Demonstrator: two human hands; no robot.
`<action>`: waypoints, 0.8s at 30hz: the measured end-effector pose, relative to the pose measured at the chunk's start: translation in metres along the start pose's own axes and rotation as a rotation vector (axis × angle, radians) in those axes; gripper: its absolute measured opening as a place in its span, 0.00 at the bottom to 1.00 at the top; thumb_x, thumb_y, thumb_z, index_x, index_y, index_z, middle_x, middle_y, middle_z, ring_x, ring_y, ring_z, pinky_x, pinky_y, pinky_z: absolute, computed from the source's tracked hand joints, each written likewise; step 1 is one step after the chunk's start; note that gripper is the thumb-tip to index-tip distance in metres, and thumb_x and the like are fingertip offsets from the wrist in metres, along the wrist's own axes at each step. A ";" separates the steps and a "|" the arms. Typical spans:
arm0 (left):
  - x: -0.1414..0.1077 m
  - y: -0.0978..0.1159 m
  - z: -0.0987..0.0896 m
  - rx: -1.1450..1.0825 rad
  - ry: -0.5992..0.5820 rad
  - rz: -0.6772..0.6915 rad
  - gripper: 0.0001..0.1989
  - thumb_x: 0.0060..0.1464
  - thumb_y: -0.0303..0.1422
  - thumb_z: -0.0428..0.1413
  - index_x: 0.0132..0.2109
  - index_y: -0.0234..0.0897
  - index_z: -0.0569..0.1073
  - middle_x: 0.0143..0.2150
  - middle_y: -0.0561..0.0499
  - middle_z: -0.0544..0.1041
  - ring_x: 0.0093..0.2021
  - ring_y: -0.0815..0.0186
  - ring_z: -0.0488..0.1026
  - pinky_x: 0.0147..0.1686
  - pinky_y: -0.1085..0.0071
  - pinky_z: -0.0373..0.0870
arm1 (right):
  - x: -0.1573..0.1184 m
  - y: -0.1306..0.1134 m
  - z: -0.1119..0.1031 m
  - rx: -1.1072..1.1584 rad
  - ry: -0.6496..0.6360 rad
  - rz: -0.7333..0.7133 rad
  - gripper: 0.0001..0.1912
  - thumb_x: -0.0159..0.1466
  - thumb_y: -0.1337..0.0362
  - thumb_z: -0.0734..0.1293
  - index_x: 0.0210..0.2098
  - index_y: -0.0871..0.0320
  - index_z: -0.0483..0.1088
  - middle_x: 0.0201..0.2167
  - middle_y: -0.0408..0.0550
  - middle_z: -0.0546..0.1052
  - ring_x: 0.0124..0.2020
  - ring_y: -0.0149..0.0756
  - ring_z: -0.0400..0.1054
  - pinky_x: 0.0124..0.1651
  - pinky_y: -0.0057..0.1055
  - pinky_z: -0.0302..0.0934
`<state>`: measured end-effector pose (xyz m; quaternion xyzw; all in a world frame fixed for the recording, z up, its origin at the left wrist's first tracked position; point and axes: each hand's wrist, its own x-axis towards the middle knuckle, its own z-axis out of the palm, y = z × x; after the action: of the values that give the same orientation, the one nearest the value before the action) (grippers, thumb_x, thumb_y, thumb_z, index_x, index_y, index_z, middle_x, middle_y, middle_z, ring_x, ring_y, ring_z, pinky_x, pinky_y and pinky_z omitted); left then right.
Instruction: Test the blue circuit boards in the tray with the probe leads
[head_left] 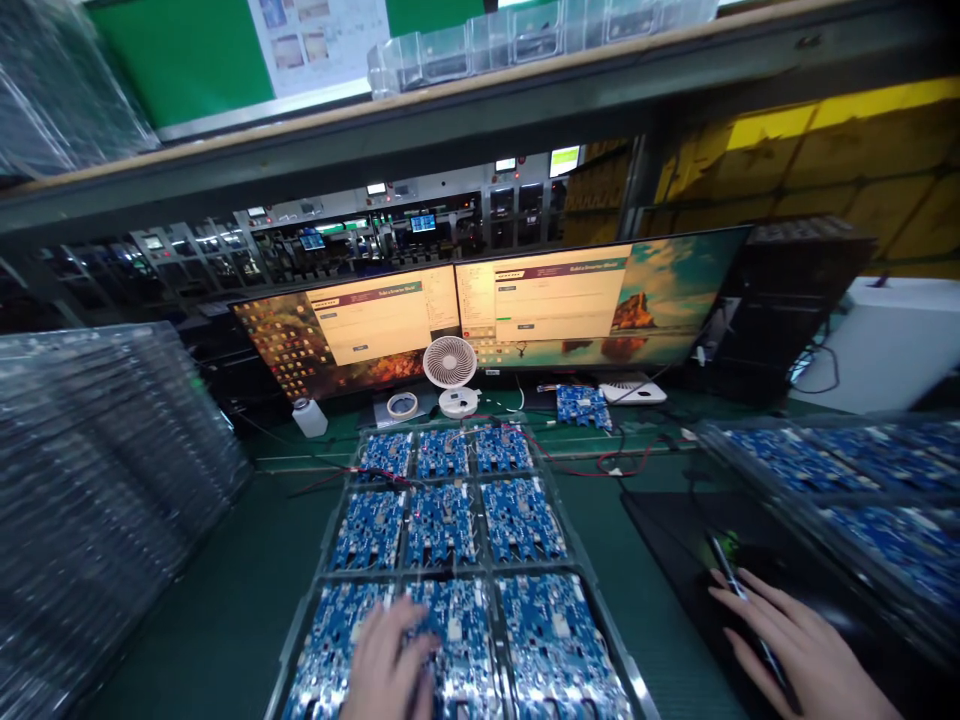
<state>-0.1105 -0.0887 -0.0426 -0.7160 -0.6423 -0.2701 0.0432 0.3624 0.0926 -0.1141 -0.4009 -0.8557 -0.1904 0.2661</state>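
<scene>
A clear tray of blue circuit boards lies in front of me. Over its nearest boards is my left hand, blurred, its fingers bent; whether it grips anything is hidden. To the right, my right hand rests over a black mouse pad, fingers spread around a dark, shiny mouse that is partly hidden beneath them. Red and black wires run across the tray's far boards.
Two monitors stand behind the tray, with a small white fan, a tape roll and a white bottle before them. Stacked clear trays are at left; another board tray is at right.
</scene>
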 end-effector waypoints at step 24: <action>0.153 -0.029 0.041 -0.031 -0.410 -0.335 0.10 0.61 0.33 0.48 0.36 0.37 0.73 0.37 0.46 0.79 0.39 0.61 0.75 0.38 0.70 0.64 | 0.031 -0.021 -0.035 -0.001 0.089 -0.015 0.15 0.64 0.59 0.59 0.48 0.55 0.67 0.44 0.50 0.78 0.47 0.45 0.71 0.45 0.40 0.66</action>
<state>-0.1199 0.0704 -0.0176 -0.6398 -0.7432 -0.1324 -0.1441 0.3398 0.0788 -0.0699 -0.3859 -0.8458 -0.2106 0.3023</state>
